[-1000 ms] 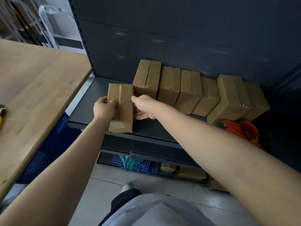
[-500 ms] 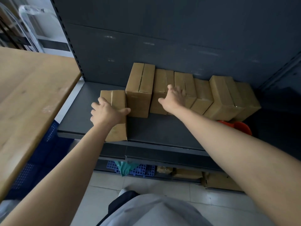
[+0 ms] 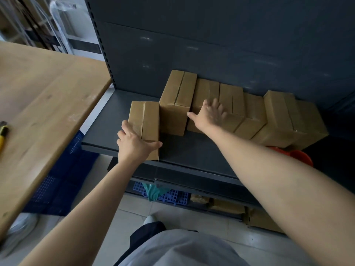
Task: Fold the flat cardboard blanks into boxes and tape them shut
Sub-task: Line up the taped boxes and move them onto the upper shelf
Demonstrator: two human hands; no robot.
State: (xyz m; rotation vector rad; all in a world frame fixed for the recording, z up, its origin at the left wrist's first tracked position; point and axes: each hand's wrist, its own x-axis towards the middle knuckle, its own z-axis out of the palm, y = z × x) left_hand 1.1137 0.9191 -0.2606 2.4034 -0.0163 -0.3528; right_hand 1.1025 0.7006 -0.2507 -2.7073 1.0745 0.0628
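A taped cardboard box point(image 3: 145, 117) lies on the dark metal shelf point(image 3: 192, 154) near its front left edge. My left hand point(image 3: 134, 144) rests on the box's near end, fingers on top and thumb spread across the front. Just right of it stands a taller box point(image 3: 175, 104), first in a row of several folded boxes point(image 3: 276, 116) along the shelf's back wall. My right hand point(image 3: 208, 114) lies flat, fingers spread, on the second box of that row, pressing rather than gripping.
A wooden table point(image 3: 38, 96) stands to the left with a yellow utility knife point(image 3: 2, 135) at its edge. An orange tape dispenser point(image 3: 299, 155) sits on the shelf behind my right forearm. Blue crates point(image 3: 165, 194) and cardboard lie under the shelf.
My right hand left the small box and moved right onto the row of boxes. My left hand slid from the box's side to its near end. The box now sits beside the tall box.
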